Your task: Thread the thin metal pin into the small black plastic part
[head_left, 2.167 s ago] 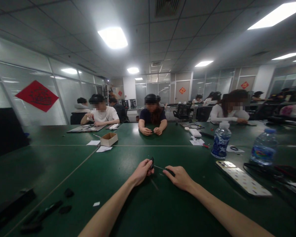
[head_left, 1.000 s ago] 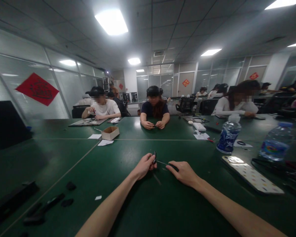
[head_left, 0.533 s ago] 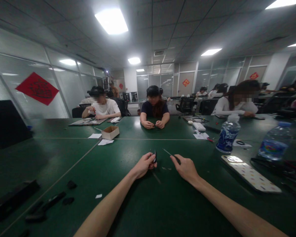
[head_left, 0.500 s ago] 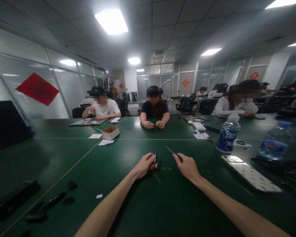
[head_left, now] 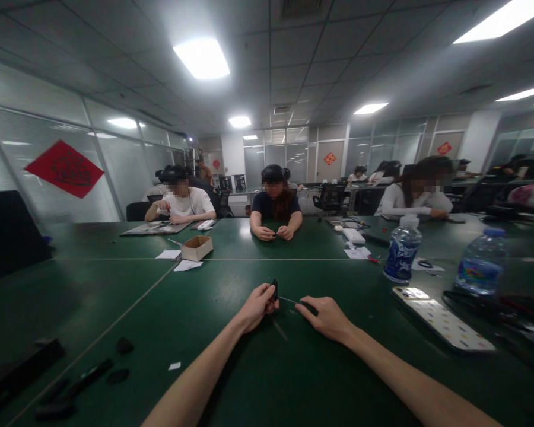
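Observation:
My left hand (head_left: 254, 309) pinches a small black part (head_left: 275, 289) upright just above the green table (head_left: 231, 367). My right hand (head_left: 327, 318) grips a thin tool with a black handle (head_left: 308, 306). Its slim metal shaft (head_left: 287, 300) points left and its tip meets the black part. The two hands sit close together at the table's middle. A thin dark rod (head_left: 279, 330) lies on the table just below them.
A phone in a patterned case (head_left: 442, 325) lies to the right, with two water bottles (head_left: 400, 248) (head_left: 480, 261) and dark cables (head_left: 493, 305) behind. Black parts (head_left: 115, 362) lie at the front left. A small cardboard box (head_left: 196, 248) and papers sit farther back. Other people work across the table.
Half a second ago my right hand had lifted the tool away, tip pointing up-left. It has come back down and the tip touches the black part again. The left hand stayed put.

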The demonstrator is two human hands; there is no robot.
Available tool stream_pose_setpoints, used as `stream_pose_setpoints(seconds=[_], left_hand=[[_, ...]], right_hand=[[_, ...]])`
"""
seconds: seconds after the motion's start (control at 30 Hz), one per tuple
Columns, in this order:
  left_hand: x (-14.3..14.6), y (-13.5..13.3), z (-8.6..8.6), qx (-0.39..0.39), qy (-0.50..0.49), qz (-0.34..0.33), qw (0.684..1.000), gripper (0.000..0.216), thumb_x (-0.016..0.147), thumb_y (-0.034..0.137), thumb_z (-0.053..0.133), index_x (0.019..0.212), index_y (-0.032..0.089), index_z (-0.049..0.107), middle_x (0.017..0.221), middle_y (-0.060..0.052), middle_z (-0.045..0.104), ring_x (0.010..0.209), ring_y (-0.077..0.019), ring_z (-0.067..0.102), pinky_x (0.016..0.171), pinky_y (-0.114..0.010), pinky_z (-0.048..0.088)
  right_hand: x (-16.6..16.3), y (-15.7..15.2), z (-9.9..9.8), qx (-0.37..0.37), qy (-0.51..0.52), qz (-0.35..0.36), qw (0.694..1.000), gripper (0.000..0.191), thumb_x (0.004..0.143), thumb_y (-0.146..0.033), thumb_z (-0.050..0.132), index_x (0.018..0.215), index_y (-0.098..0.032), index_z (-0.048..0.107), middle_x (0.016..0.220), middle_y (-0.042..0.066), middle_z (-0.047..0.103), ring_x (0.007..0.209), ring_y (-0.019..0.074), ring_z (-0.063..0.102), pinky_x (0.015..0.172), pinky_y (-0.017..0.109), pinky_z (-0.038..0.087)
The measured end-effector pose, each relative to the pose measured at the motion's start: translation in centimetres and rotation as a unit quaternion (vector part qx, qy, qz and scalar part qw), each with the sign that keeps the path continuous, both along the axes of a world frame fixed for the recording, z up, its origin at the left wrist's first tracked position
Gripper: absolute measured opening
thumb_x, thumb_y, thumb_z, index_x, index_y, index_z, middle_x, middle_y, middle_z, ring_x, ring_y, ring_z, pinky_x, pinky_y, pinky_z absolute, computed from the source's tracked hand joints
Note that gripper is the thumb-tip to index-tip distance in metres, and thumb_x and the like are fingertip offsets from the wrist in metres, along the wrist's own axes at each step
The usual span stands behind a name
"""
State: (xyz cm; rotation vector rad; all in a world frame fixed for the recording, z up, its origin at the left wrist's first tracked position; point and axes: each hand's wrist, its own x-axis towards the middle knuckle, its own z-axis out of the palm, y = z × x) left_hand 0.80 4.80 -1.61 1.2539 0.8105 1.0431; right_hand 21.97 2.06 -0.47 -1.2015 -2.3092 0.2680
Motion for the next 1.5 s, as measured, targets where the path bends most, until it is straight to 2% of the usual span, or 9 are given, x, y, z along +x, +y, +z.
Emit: stream_pose_setpoints(seconds=[0.47,0.6,0.7,0.77,0.9,1.0,1.13,1.4,1.5], left_hand=[[-0.1,0.1,-0.2,0.018,0.010,-0.005,1.000,0.039,0.079,0.053,0.055,0.081,0.016,0.046,0.062,0.000,0.054,0.047,-0.0065,0.038,0.048,-0.020,0.023],[-0.2,0.1,-0.1,0.010,0.003,-0.017,1.000,0.039,0.079,0.053,0.056,0.082,0.016,0.046,0.060,0.001,0.052,0.047,-0.0061,0.036,0.048,-0.020,0.021],[-0.3,-0.1,0.0,-0.002,-0.001,-0.032,0.999,0.038,0.080,0.051,0.057,0.084,0.015,0.047,0.060,0.001,0.052,0.048,-0.0064,0.037,0.048,-0.020,0.022],[-0.3,-0.1,0.1,-0.009,-0.007,-0.036,0.999,0.037,0.081,0.051,0.056,0.085,0.015,0.048,0.061,0.001,0.052,0.049,-0.0066,0.038,0.049,-0.020,0.023],[-0.4,-0.1,0.0,-0.018,-0.012,-0.031,0.999,0.038,0.080,0.052,0.056,0.086,0.015,0.048,0.059,0.002,0.050,0.048,-0.0064,0.038,0.048,-0.020,0.022],[-0.4,0.0,-0.1,-0.022,-0.009,-0.024,0.999,0.045,0.078,0.054,0.058,0.102,0.016,0.048,0.059,0.002,0.051,0.048,-0.0075,0.040,0.048,-0.020,0.023],[-0.3,-0.2,0.2,-0.024,-0.004,-0.010,1.000,0.058,0.076,0.054,0.059,0.119,0.019,0.042,0.055,0.004,0.050,0.046,-0.0080,0.039,0.048,-0.020,0.021],[-0.4,-0.3,0.1,-0.009,0.031,-0.033,0.999,0.050,0.082,0.048,0.053,0.119,0.013,0.049,0.059,0.000,0.054,0.052,-0.0094,0.043,0.051,-0.021,0.026],[-0.6,-0.1,0.1,-0.021,0.015,-0.044,0.999,0.049,0.081,0.035,0.053,0.122,0.009,0.048,0.063,-0.003,0.058,0.053,-0.0098,0.045,0.052,-0.021,0.027]], right_hand=[[-0.2,-0.2,0.1,0.004,-0.004,-0.003,1.000,0.041,0.093,-0.048,0.034,0.095,-0.020,0.065,0.079,0.004,0.068,0.068,0.0159,0.063,0.064,0.025,0.045],[-0.2,0.0,0.1,0.019,-0.006,-0.044,0.999,0.040,0.092,-0.047,0.036,0.095,-0.021,0.065,0.081,0.005,0.069,0.071,0.0180,0.065,0.065,0.026,0.047],[0.1,0.6,0.1,-0.021,0.047,-0.112,0.992,0.041,0.093,-0.045,0.032,0.095,-0.020,0.065,0.079,0.007,0.070,0.068,0.0182,0.065,0.061,0.027,0.048],[0.2,0.8,0.1,-0.052,0.078,-0.132,0.987,0.042,0.094,-0.044,0.031,0.095,-0.019,0.064,0.078,0.007,0.069,0.064,0.0177,0.065,0.058,0.027,0.049],[0.0,0.3,0.5,-0.028,0.039,-0.064,0.997,0.040,0.092,-0.045,0.035,0.094,-0.018,0.065,0.080,0.006,0.069,0.069,0.0177,0.065,0.065,0.027,0.048],[-0.2,-0.4,0.9,-0.018,0.000,-0.011,1.000,0.040,0.092,-0.045,0.035,0.095,-0.019,0.065,0.082,0.005,0.069,0.072,0.0178,0.064,0.067,0.027,0.047],[-0.3,-0.7,1.1,-0.024,-0.012,-0.016,1.000,0.043,0.092,-0.046,0.032,0.097,-0.018,0.065,0.084,0.006,0.069,0.075,0.0185,0.064,0.067,0.026,0.046],[-0.4,-0.4,0.8,-0.022,-0.008,-0.024,0.999,0.041,0.092,-0.046,0.033,0.093,-0.020,0.065,0.083,0.005,0.069,0.074,0.0181,0.064,0.068,0.026,0.045],[-0.5,-0.4,0.8,-0.024,-0.003,-0.029,0.999,0.042,0.092,-0.046,0.033,0.092,-0.020,0.065,0.082,0.005,0.069,0.073,0.0178,0.064,0.067,0.026,0.045]])
